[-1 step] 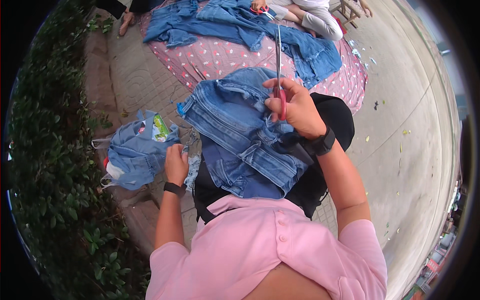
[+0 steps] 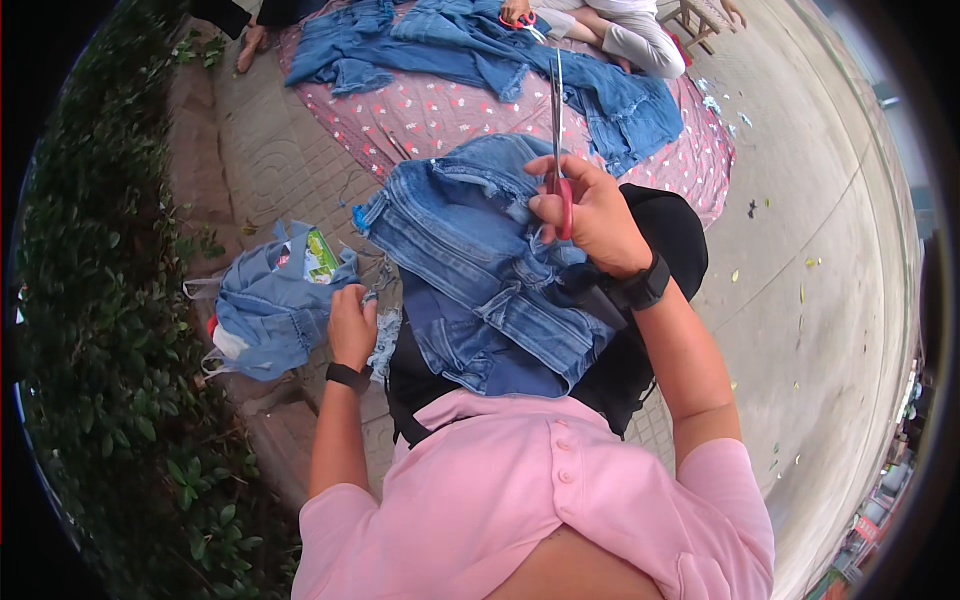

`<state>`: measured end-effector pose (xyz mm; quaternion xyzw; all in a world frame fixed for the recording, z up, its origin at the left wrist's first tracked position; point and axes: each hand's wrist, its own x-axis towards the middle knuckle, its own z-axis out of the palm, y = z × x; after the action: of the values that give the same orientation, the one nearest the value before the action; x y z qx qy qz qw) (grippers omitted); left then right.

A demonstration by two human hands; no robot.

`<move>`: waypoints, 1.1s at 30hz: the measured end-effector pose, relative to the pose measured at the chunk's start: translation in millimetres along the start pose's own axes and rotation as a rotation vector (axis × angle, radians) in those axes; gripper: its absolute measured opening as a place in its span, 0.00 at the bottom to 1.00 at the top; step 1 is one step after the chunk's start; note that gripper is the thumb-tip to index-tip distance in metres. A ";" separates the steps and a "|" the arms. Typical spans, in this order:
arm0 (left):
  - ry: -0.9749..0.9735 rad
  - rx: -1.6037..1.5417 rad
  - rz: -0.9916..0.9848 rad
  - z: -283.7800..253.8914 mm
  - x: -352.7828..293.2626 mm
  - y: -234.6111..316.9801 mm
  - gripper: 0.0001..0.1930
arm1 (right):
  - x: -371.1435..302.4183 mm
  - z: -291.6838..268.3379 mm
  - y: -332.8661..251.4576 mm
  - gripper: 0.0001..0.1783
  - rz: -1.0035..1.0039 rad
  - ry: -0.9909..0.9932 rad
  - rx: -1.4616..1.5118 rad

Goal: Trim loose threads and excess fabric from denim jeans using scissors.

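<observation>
Over paving [image 2: 265,165], right grip [image 2: 592,218] clasps scissors [image 2: 566,207] above denim [image 2: 440,235]; hold of left grip [image 2: 352,330] unclear.

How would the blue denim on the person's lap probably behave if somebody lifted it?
The denim would probably sag, since it lies in loose folds. Its thick seams may feel somewhat stiffer. Threads might shed from its frayed corner.

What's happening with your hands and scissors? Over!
Right hand: holding red-handled scissors, blades pointing away. Left hand: beside blue bag, grip unclear. Blue denim: rumpled below right hand. No obvious obstruction at blades.
</observation>
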<state>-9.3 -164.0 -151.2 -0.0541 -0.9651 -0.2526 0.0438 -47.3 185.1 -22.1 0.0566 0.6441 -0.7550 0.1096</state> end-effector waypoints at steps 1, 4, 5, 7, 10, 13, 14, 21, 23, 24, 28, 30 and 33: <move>-0.023 -0.063 -0.037 -3.7 5.8 8.3 0.05 | -0.1 -1.2 0.6 0.19 -0.002 0.006 0.001; -0.085 -0.108 -0.053 -13.5 17.0 23.8 0.05 | -0.6 -3.6 4.1 0.20 -0.018 0.020 0.029; -0.070 -0.109 -0.008 -14.1 19.0 25.9 0.05 | -0.2 -4.6 6.2 0.20 -0.014 0.020 0.049; -0.057 -0.110 0.037 -12.8 20.3 31.1 0.06 | -0.6 -4.8 9.3 0.20 -0.010 0.020 0.071; 0.103 -0.265 0.024 -10.1 21.4 44.5 0.06 | -0.8 -3.8 11.0 0.20 0.005 0.019 0.118; 0.116 -0.388 0.001 -20.3 25.0 60.1 0.07 | -2.3 -5.1 12.2 0.20 -0.008 0.023 0.109; 0.110 -0.371 -0.007 -27.0 27.2 66.3 0.07 | -2.6 -5.5 14.0 0.20 -0.013 0.027 0.119; 0.350 -0.422 0.084 -57.2 48.8 107.8 0.04 | -13.4 5.9 10.9 0.19 -0.075 0.012 0.023; 0.333 -0.504 0.110 -62.2 55.8 124.0 0.04 | -14.8 10.0 12.9 0.19 -0.115 0.018 -0.012; 0.307 -0.594 0.136 -62.0 59.2 131.2 0.04 | -16.2 11.3 14.4 0.19 -0.151 0.032 -0.051; 0.251 -0.617 0.219 -58.2 76.9 154.3 0.04 | -21.6 14.2 18.3 0.19 -0.210 0.018 -0.107; 0.156 -0.625 0.170 -55.3 86.2 160.8 0.05 | -25.7 16.9 18.3 0.20 -0.200 0.000 -0.109; 0.098 -0.578 0.107 -50.6 95.8 166.2 0.06 | -28.2 19.9 23.9 0.21 -0.180 -0.039 -0.087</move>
<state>-80.2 -37.0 -16.2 -0.1026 -0.8456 -0.5166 0.0865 -13.1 164.6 -35.3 -0.0208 0.6767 -0.7338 0.0563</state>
